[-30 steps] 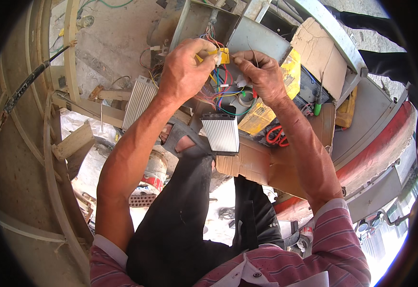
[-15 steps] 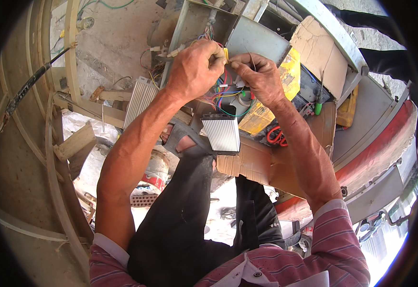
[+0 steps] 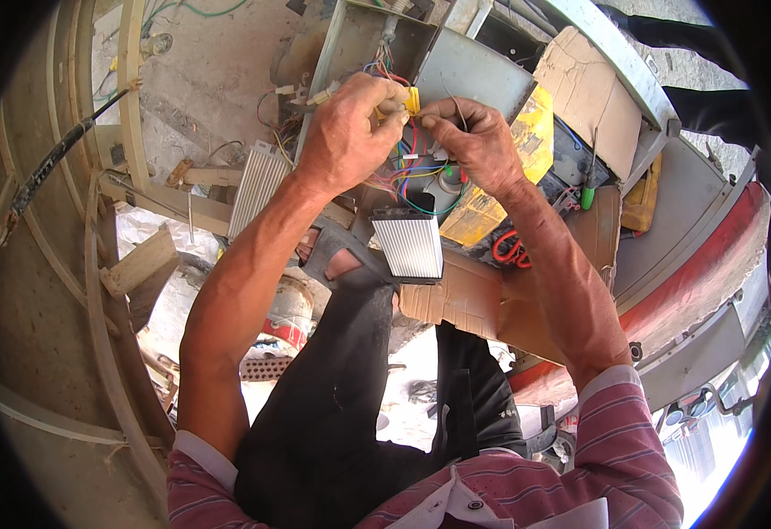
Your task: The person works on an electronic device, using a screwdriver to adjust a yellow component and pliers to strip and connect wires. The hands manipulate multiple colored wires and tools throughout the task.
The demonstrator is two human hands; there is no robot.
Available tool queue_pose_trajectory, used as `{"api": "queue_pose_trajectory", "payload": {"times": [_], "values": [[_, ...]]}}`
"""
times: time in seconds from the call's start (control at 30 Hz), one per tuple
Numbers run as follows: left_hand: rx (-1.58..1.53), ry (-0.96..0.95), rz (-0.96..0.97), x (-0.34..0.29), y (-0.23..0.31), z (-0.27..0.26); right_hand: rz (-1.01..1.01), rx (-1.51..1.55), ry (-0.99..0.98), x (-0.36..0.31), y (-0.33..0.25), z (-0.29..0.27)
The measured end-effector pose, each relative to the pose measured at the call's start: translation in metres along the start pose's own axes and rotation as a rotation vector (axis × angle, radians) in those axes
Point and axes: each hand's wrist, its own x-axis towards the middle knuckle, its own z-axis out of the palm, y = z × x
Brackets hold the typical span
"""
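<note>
My left hand [image 3: 350,132] is closed, thumb and fingertips together, beside a small yellow piece [image 3: 413,100] among coloured wires. What those fingertips hold is too small to make out. Just right of it my right hand [image 3: 480,145] is closed in a pinch, with a thin dark wire [image 3: 458,108] rising from its fingers. Below both hands, red, blue, yellow and green wires [image 3: 414,173] run loosely to a silver finned box [image 3: 408,247] by my knee. A second finned metal box [image 3: 259,188] leans beside my left forearm.
An open metal compartment [image 3: 376,42] lies beyond my hands. To the right are a yellow casing [image 3: 480,208], cardboard [image 3: 590,101], a green-handled screwdriver [image 3: 587,197] and a red cable coil [image 3: 510,250]. A curved metal frame [image 3: 94,291] stands at left. Another person's dark-clothed legs [image 3: 703,115] show far right.
My left hand has drawn slightly down and left, its fingertips farther from the right hand's. More of the yellow piece now shows. The right hand has barely moved.
</note>
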Motion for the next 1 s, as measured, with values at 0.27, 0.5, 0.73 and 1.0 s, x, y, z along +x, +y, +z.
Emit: {"api": "queue_pose_trajectory", "payload": {"times": [0.27, 0.5, 0.73, 1.0], "values": [[0.172, -0.005, 0.089, 0.005, 0.002, 0.005, 0.013, 0.013, -0.004, -0.001, -0.001, 0.000], [0.243, 0.041, 0.073, 0.001, 0.002, 0.013, -0.044, 0.037, -0.030, -0.002, 0.001, -0.001], [0.143, 0.092, 0.140, -0.002, 0.001, 0.015, -0.036, 0.077, -0.073, -0.002, 0.004, -0.005], [0.097, 0.116, 0.133, -0.004, 0.001, 0.015, 0.073, 0.059, -0.172, 0.010, -0.007, -0.007]]}}
